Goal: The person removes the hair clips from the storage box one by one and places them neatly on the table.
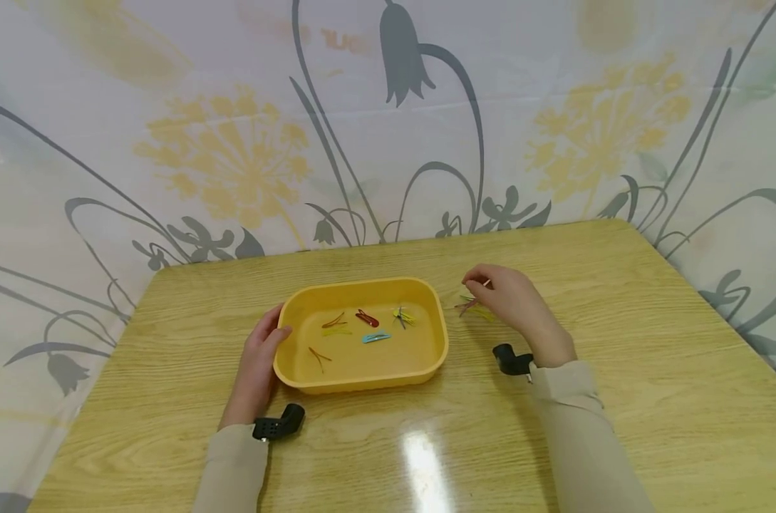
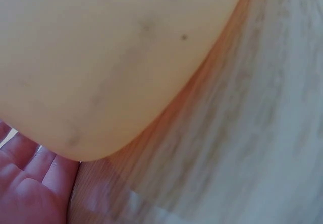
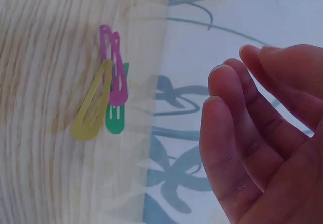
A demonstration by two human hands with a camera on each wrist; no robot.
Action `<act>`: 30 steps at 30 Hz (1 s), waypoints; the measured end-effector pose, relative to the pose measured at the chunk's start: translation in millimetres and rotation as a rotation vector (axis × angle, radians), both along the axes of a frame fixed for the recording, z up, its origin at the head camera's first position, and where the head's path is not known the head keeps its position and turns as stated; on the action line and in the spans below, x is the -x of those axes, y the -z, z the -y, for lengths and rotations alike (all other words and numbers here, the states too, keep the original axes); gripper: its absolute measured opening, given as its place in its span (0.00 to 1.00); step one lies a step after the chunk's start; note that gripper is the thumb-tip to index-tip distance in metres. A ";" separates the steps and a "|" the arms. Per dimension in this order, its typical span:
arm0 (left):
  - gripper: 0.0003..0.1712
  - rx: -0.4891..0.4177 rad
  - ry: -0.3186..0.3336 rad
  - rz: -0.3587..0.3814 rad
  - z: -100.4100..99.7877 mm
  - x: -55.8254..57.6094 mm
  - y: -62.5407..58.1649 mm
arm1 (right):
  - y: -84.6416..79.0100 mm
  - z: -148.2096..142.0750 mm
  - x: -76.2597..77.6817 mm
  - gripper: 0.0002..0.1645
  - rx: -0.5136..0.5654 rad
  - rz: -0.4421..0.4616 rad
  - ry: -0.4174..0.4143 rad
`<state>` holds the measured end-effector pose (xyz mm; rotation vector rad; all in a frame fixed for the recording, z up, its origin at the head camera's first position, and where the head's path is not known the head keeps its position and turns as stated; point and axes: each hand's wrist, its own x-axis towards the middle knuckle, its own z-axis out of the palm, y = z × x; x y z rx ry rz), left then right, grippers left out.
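My left hand (image 1: pixel 256 360) grips the left end of a yellow plastic tray (image 1: pixel 378 361), thumb over the rim and fingers along the outer wall. Inside lie several snap hair clips, among them a red clip (image 1: pixel 367 318) and a light blue clip (image 1: pixel 376 337). Just right of the tray, my right hand (image 1: pixel 514 301) hovers by a small pile of hair clips on the table. From the right wrist, a yellow clip (image 3: pixel 85 131), pink clips (image 3: pixel 119 98) and a green clip (image 3: pixel 115 126) overlap one another. The right fingers are loosely bent, with nothing between them.
The wood-grain table (image 1: pixel 169 442) carries the tray and clips. Behind it hangs a flower-patterned cloth (image 1: pixel 388 142) along the far edge. Each wrist bears a small black camera, one at the left wrist (image 1: pixel 278 423) and one at the right wrist (image 1: pixel 512 360).
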<state>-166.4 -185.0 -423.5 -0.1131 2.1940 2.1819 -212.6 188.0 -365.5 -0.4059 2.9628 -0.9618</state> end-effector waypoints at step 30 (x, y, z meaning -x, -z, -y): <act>0.27 -0.017 0.010 0.037 -6.3 -8.3 -20.9 | -29.8 79.5 -32.4 0.08 0.138 -0.105 -0.281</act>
